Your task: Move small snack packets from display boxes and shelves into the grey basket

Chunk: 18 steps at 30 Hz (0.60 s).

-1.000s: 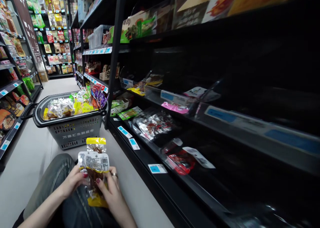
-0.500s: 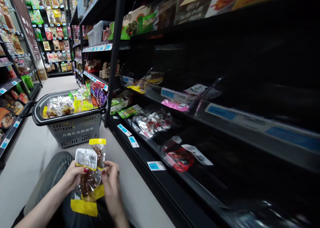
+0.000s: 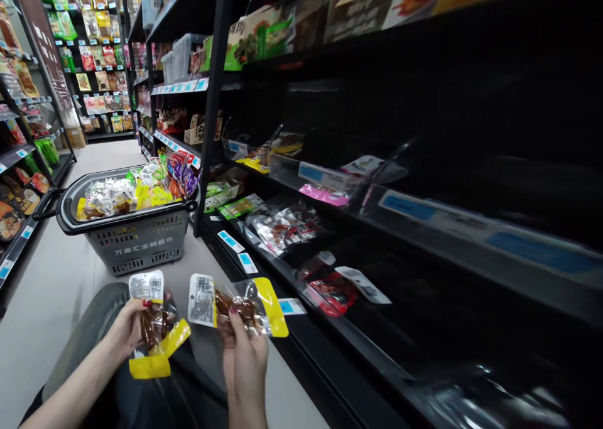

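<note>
My left hand (image 3: 130,328) is closed on clear snack packets (image 3: 155,325) with brown food inside, yellow ends and a white barcode label; two yellow ends show, so more than one seems held. Apart from it on the right, my right hand (image 3: 245,353) pinches a single snack packet (image 3: 238,306) of the same kind. This one lies sideways, its white label to the left and its yellow end to the right. Both hands are above my lap, in front of the grey shopping basket (image 3: 146,244).
The basket on the floor is heaped with colourful small packets (image 3: 155,190). Along my right runs a black shelf rack (image 3: 214,102) with price tags, silvery packets (image 3: 285,228) and a red packet (image 3: 332,294). More stocked shelves (image 3: 23,159) stand on the left.
My right hand has drawn one packet away from the bunch in my left hand, moving right and turning it sideways. The left hand keeps the others. The view has shifted slightly.
</note>
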Motion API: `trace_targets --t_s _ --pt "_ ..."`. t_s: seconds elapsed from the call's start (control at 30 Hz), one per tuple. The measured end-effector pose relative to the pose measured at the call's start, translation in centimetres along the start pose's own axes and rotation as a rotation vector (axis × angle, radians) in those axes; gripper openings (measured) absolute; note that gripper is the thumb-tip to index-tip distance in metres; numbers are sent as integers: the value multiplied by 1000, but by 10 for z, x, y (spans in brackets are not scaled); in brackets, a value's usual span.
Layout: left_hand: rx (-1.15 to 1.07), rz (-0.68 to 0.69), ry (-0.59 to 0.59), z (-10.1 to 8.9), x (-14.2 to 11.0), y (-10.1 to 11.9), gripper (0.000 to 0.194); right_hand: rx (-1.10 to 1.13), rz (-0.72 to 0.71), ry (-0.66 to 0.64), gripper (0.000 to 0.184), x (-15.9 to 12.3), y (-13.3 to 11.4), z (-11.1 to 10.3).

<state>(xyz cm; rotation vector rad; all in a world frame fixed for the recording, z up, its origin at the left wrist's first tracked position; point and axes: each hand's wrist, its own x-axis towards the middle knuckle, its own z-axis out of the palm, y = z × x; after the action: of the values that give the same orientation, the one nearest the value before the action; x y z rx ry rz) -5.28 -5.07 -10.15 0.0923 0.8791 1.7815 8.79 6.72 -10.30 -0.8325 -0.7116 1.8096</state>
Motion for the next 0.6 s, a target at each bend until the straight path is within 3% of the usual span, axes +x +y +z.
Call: trace_targets --t_s 0.13,0.3,0.43,0.6 --pt "68 82 122 0 0 0 30 183 87 -25 34 -4 -3 6" --pt "216 213 147 11 -2 -7 28 124 -43 54 38 -13 2 18" --pt "276 237 143 14 -2 -11 29 131 -143 153 39 -14 3 19" --pt "272 234 150 13 -2 -11 30 195 -102 214 47 -9 3 14"
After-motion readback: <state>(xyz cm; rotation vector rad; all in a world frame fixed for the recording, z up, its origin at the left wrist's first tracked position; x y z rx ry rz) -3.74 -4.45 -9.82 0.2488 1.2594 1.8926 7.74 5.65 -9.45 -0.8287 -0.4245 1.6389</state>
